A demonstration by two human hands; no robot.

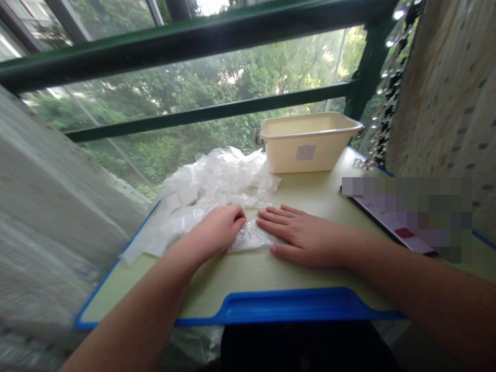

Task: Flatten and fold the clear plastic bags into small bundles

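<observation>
A clear plastic bag lies flat on the pale tabletop, between my two hands. My left hand has its fingers curled closed at the bag's left side, pinching its edge. Spread and palm down, my right hand rests on the right part of the bag, its fingers pointing left. Behind and left of my left hand sits a loose heap of crumpled clear plastic bags. My right palm hides part of the flat bag.
A cream plastic bin with a small label stands at the back right. To the right lies a tablet-like flat item, partly blurred out. The table has a blue rim with a tray in front. Curtains and a green window railing surround it.
</observation>
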